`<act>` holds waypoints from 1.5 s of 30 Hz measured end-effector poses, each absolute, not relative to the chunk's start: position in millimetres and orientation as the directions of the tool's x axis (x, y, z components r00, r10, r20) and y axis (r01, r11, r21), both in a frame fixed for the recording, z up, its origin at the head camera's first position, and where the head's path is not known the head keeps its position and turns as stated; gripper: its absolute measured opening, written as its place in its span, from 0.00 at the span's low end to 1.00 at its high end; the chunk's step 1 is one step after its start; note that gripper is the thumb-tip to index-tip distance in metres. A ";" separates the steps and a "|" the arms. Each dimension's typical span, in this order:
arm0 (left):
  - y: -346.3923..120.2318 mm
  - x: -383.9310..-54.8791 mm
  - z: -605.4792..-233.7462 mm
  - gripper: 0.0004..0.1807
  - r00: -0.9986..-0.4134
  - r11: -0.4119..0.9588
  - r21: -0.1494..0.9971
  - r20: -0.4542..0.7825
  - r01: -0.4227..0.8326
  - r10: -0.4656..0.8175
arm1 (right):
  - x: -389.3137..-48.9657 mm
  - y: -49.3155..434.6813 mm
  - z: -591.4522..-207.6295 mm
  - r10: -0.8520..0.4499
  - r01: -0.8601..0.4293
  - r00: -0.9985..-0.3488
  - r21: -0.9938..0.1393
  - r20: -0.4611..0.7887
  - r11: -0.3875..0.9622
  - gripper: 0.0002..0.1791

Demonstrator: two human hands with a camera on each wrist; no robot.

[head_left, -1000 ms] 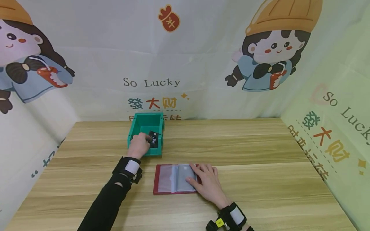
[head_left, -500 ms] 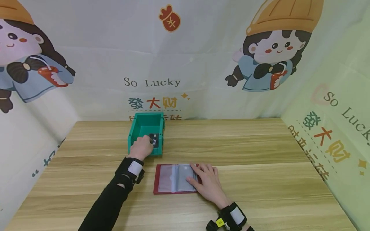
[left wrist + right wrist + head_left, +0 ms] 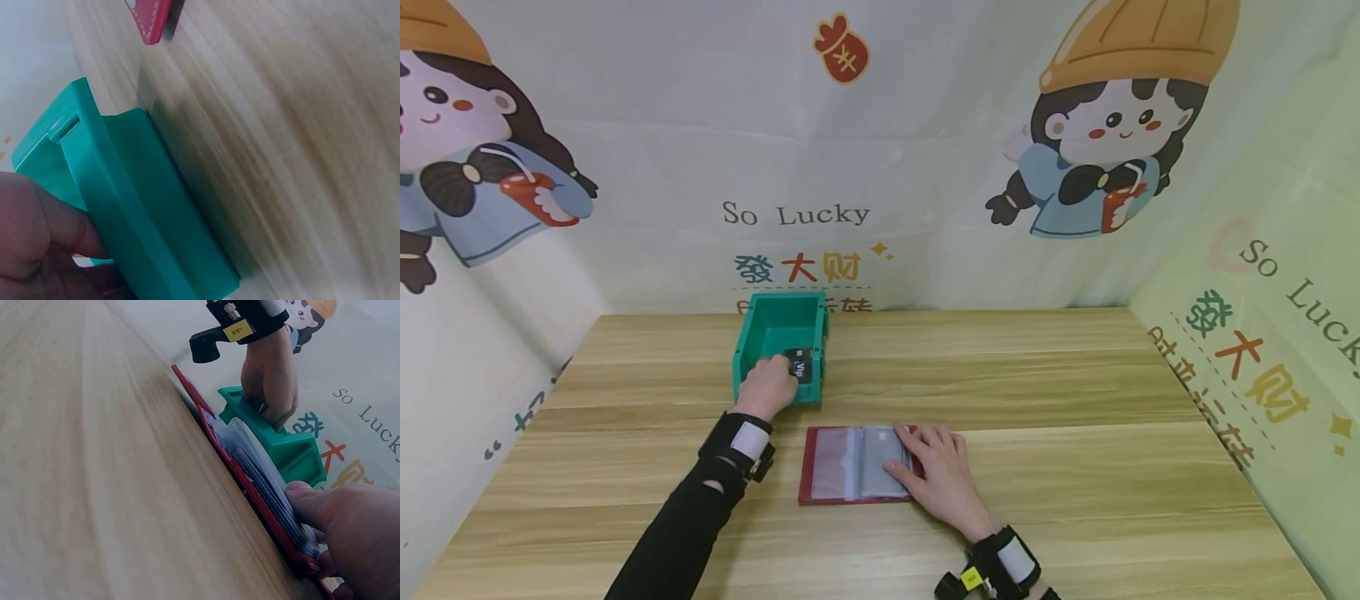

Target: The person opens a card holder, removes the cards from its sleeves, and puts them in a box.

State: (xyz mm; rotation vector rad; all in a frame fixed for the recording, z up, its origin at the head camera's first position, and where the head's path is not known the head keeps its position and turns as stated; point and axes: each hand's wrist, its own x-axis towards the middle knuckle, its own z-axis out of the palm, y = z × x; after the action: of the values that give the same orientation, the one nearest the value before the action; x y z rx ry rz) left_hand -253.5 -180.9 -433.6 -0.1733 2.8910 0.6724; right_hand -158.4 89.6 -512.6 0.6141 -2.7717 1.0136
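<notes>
My left hand [image 3: 767,387] reaches into a green plastic bin [image 3: 742,333], its fingers bent down behind the near wall. Right beside the fingertips lies a black card [image 3: 802,365] marked "Vip". In the left wrist view the thumb and fingers [image 3: 69,228] dip inside the bin, with a sliver of something white and red between them; I cannot tell whether they grip it. A red card holder [image 3: 806,467] lies spread on the table, showing clear plastic sleeves [image 3: 876,467]. My right hand [image 3: 943,479] rests on its right side, thumb and forefinger on the sleeves, other fingers past the edge.
The wooden table [image 3: 1075,400] reaches back to a printed cloth backdrop [image 3: 925,167], and the bin stands near that back edge. Cloth also hangs at both sides. Each wrist wears a black strap with a camera, seen at the right wrist strap [image 3: 1003,562].
My left hand has shifted slightly right within the bin, covering more of the black card's left side. The card has moved a little. My right hand and the card holder have stayed put.
</notes>
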 end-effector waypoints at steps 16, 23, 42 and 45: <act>-183.1 -255.3 -432.7 0.15 -0.986 0.873 0.471 -0.158 -0.128 -0.059 | -160.0 88.8 -513.1 -0.330 -0.416 -0.909 -0.584 0.253 0.697 0.30; -182.1 -250.9 -432.7 0.14 -0.997 0.862 0.502 -0.045 -0.071 -0.056 | -159.5 88.3 -512.6 -0.328 -0.409 -0.912 -0.588 0.246 0.698 0.31; -129.9 -169.5 -443.8 0.09 -0.991 0.625 0.773 0.030 0.108 0.133 | -157.7 88.7 -512.8 -0.316 -0.411 -0.912 -0.564 0.264 0.716 0.31; -127.7 -165.1 -448.1 0.11 -0.985 0.613 0.783 -0.005 0.103 0.172 | -159.6 88.1 -511.7 -0.317 -0.404 -0.915 -0.565 0.251 0.719 0.32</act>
State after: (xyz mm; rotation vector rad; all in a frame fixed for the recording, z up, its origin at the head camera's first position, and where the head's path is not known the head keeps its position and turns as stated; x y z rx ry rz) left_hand -165.1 -127.7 -448.1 0.2353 2.7490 1.3274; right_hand -159.6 88.1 -511.7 0.5868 -2.7848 0.9632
